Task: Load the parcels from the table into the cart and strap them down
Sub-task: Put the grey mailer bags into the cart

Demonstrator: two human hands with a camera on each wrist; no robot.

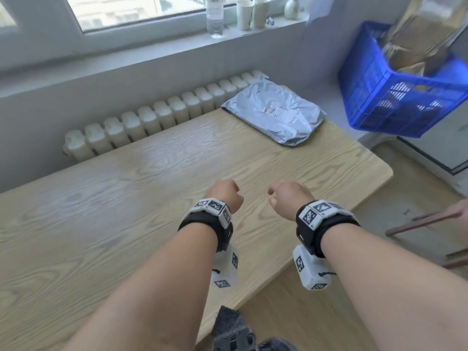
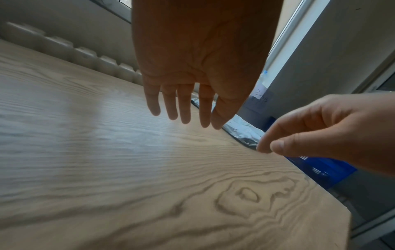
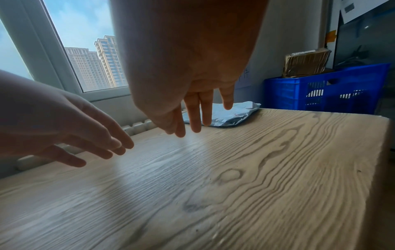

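A grey plastic mailer parcel [image 1: 274, 113] lies flat at the far right corner of the wooden table [image 1: 126, 198]; the right wrist view shows it as the grey parcel [image 3: 230, 115] beyond my fingers. Both hands hover side by side above the table's near right part, well short of the parcel. My left hand [image 1: 224, 196] hangs with straight relaxed fingers [image 2: 183, 108] and holds nothing. My right hand [image 1: 286, 196] is likewise empty, its fingers [image 3: 196, 115] pointing down. A blue plastic crate [image 1: 395, 89] beyond the table's right end holds brown wrapped parcels [image 1: 420, 34].
A white radiator [image 1: 162, 117] runs along the wall behind the table under the window sill, which carries a water bottle [image 1: 214, 16] and paper cups [image 1: 250, 13]. A brown bar [image 1: 428, 221] sticks in from the right near the floor.
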